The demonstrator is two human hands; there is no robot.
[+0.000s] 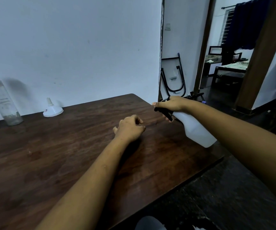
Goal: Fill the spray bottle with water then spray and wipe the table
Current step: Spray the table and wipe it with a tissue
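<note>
Presently, head view | right hand (pixel 168 104) grips spray bottle (pixel 197 130) by its black trigger head, tilted over right edge of table (pixel 51 155) | left hand (pixel 129 127) loosely curled, holding nothing, mid-table, perhaps touching the wood | white funnel (pixel 53 109), purple-capped bottle (pixel 2 100) far left.

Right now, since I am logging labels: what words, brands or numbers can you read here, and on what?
No text is readable.
On the white funnel, a sticker: too small to read.
On the clear bottle, faint print: blurred.
On the spray bottle: no print visible.
</note>
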